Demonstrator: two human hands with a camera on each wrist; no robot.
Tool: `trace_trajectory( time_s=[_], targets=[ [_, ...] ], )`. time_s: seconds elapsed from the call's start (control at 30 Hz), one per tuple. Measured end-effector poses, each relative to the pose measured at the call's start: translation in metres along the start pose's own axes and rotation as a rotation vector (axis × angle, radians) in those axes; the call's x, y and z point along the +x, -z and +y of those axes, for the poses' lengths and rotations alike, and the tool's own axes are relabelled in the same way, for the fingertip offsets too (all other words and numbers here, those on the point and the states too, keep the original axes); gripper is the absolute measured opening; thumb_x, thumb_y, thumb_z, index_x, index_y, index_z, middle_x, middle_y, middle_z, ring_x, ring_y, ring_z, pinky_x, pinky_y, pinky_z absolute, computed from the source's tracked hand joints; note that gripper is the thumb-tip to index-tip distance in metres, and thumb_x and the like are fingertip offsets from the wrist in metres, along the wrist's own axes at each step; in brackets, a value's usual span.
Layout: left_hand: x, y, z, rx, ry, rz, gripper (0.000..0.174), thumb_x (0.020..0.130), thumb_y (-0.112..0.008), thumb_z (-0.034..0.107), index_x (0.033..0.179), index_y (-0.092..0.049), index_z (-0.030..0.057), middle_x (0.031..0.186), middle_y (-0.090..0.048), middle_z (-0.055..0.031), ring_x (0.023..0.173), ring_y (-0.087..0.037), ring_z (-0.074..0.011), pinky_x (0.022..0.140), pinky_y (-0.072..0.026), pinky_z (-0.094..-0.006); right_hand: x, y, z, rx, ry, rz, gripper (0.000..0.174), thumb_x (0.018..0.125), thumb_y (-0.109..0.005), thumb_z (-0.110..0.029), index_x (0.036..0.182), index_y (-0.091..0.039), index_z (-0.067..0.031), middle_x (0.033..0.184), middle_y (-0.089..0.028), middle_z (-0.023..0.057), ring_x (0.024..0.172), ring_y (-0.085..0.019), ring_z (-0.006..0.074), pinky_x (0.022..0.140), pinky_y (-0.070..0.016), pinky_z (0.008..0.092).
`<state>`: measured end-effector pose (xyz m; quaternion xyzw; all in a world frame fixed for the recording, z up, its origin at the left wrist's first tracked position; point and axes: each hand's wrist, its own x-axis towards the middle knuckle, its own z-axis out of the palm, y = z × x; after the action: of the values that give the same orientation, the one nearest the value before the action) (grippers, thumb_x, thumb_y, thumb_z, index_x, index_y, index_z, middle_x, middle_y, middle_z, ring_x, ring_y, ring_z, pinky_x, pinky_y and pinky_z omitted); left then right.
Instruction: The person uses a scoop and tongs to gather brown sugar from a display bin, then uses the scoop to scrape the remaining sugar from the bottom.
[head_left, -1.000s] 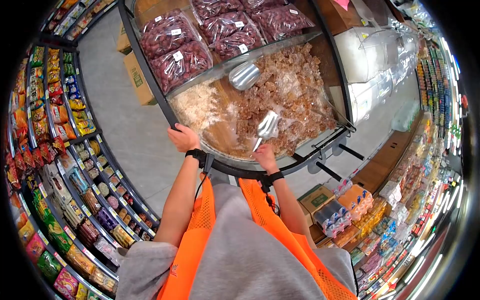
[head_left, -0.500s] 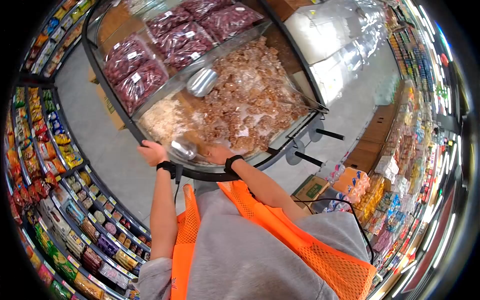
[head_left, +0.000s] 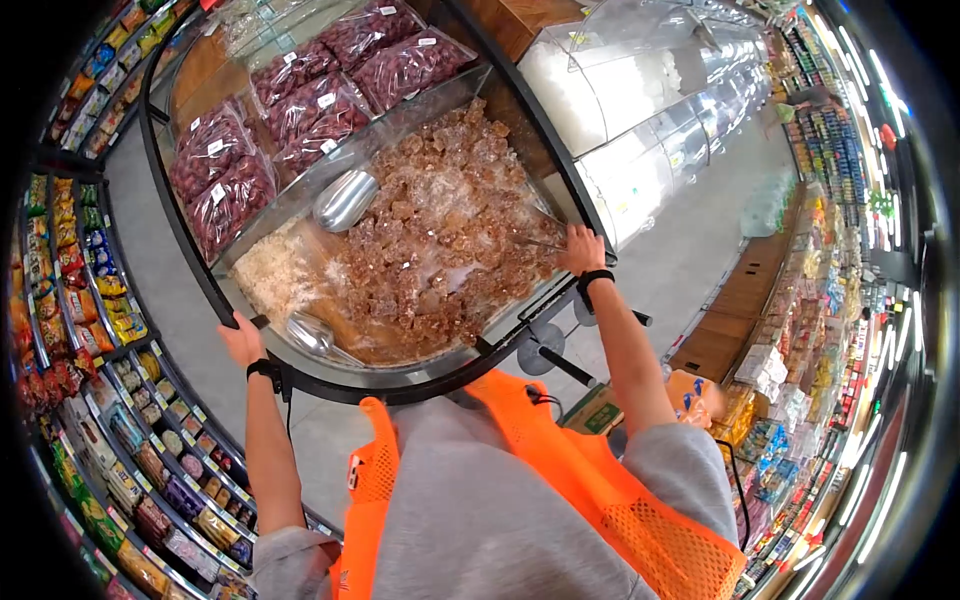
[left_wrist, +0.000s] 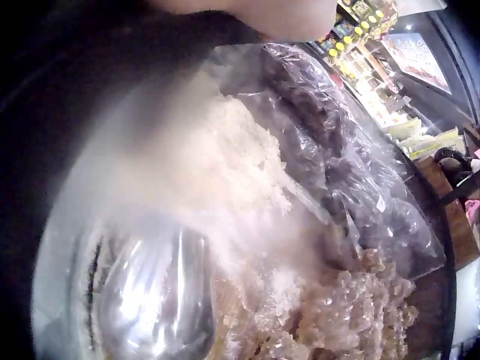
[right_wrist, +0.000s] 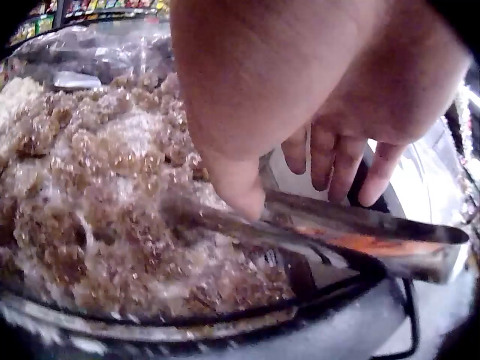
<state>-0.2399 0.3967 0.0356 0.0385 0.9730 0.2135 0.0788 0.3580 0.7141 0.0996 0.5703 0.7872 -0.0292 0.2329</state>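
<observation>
The metal tongs (right_wrist: pixel 345 214) lie at the right-hand edge of the bin, their far ends running in among the brown lumps (head_left: pixel 440 220), where blur keeps me from making out the tips; in the head view they are only a thin dark streak. My right hand (head_left: pixel 583 250) is over them, the thumb's end touching the metal, the fingers loosely extended on the other side, not curled round it; the back of the thumb covers part of the near arm. The tongs' curved end reaches out over the black rim (head_left: pixel 400 392). Left of the lumps is a patch of pale crumbs (head_left: pixel 275 265), and two metal scoops sit in the bin: the bigger one (head_left: pixel 346 200) by the clear divider, the smaller one (head_left: pixel 311 334) near the front edge. My left hand (head_left: pixel 243 341) is at the rim on the left; the wrist camera catches only a blurred bit of it at the top, so I can't tell how far the fingers close. Beyond the divider lie clear bags of dark red pieces (head_left: pixel 320 108), their labels too small to read. Past the bin on the right, glare washes out the clear cases (head_left: pixel 650 150).
</observation>
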Motion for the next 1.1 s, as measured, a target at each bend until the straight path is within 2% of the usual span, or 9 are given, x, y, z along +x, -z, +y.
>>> trace_trajectory(
  time_s=[0.07,0.13,0.27,0.37,0.47,0.6,0.63,0.87,1.1],
  targets=[
    [0.007,0.005,-0.013,-0.092,-0.099,-0.071,0.044,0.095,-0.054,0.037,0.118,-0.051,0.0001,0.113,-0.063,-0.0252,0.103,-0.061,-0.0459,0.088,-0.0461,-0.0515,0.000,-0.006,-0.003,-0.184,-0.009,-0.060,0.072,0.086,-0.069,-0.029,0.148,-0.041,-0.0078,0.128,-0.057,0.0122,0.117,-0.056,0.0279,0.099,-0.0397,0.0420],
    [0.007,0.003,-0.020,-0.142,-0.225,-0.068,0.041,0.094,-0.055,0.033,0.117,-0.050,0.0000,0.111,-0.063,-0.0254,0.102,-0.061,-0.0458,0.087,-0.0460,-0.0508,0.007,-0.020,-0.003,-0.231,-0.021,0.001,0.064,0.084,-0.071,-0.031,0.139,-0.051,-0.0056,0.124,-0.058,0.0137,0.118,-0.055,0.0292,0.097,-0.0420,0.0437],
    [0.006,0.000,-0.020,-0.103,-0.142,-0.049,0.043,0.094,-0.055,0.031,0.123,-0.050,-0.0011,0.109,-0.064,-0.0267,0.100,-0.061,-0.0470,0.086,-0.0460,-0.0516,-0.001,-0.019,0.003,-0.061,0.037,-0.090,0.053,0.078,-0.074,-0.033,0.119,-0.061,-0.0015,0.116,-0.058,0.0178,0.103,-0.064,0.0352,0.084,-0.0515,0.0481],
    [-0.002,0.005,-0.018,-0.027,-0.166,-0.037,0.046,0.093,-0.057,0.033,0.126,-0.051,0.0011,0.108,-0.066,-0.0273,0.096,-0.062,-0.0482,0.082,-0.0474,-0.0536,-0.012,0.007,-0.006,0.055,0.029,-0.002,0.050,0.077,-0.075,-0.031,0.112,-0.060,0.0002,0.110,-0.057,0.0196,0.083,-0.067,0.0404,0.069,-0.0559,0.0502],
    [0.003,0.010,-0.014,0.009,-0.191,-0.034,0.046,0.091,-0.058,0.035,0.125,-0.052,0.0034,0.106,-0.067,-0.0271,0.093,-0.062,-0.0492,0.081,-0.0481,-0.0550,-0.022,0.051,-0.031,0.061,0.034,0.107,0.054,0.075,-0.076,-0.030,0.118,-0.060,-0.0023,0.115,-0.057,0.0154,0.087,-0.070,0.0345,0.070,-0.0580,0.0459],
    [0.004,0.003,-0.021,0.001,-0.214,0.027,0.045,0.089,-0.059,0.034,0.120,-0.052,0.0032,0.097,-0.067,-0.0246,0.089,-0.063,-0.0480,0.078,-0.0483,-0.0541,0.002,0.069,-0.052,-0.050,0.133,0.214,0.046,0.084,-0.066,-0.021,0.127,-0.058,-0.0067,0.111,-0.060,0.0133,0.084,-0.070,0.0309,0.066,-0.0570,0.0431],
    [0.002,0.003,-0.020,-0.025,-0.235,0.049,0.044,0.089,-0.059,0.034,0.120,-0.051,0.0035,0.097,-0.067,-0.0245,0.088,-0.063,-0.0471,0.077,-0.0476,-0.0541,0.016,0.063,-0.057,-0.102,0.132,0.242,0.041,0.090,-0.059,-0.016,0.130,-0.058,-0.0089,0.105,-0.064,0.0115,0.084,-0.071,0.0301,0.065,-0.0565,0.0426],
    [0.007,-0.001,-0.025,-0.069,-0.202,0.008,0.039,0.088,-0.059,0.033,0.111,-0.052,0.0028,0.092,-0.066,-0.0248,0.086,-0.061,-0.0489,0.074,-0.0457,-0.0545,0.067,0.072,-0.068,-0.381,0.231,0.200,0.025,0.092,-0.058,-0.015,0.116,-0.064,-0.0110,0.099,-0.068,0.0100,0.085,-0.071,0.0297,0.066,-0.0568,0.0403],
    [0.003,0.007,-0.012,-0.050,-0.169,0.001,0.039,0.088,-0.059,0.034,0.111,-0.053,0.0032,0.096,-0.067,-0.0248,0.089,-0.062,-0.0488,0.076,-0.0469,-0.0546,0.084,0.063,-0.068,-0.240,0.183,0.066,0.017,0.087,-0.062,-0.020,0.100,-0.071,-0.0109,0.095,-0.072,0.0152,0.086,-0.072,0.0337,0.071,-0.0586,0.0434]
  ],
)
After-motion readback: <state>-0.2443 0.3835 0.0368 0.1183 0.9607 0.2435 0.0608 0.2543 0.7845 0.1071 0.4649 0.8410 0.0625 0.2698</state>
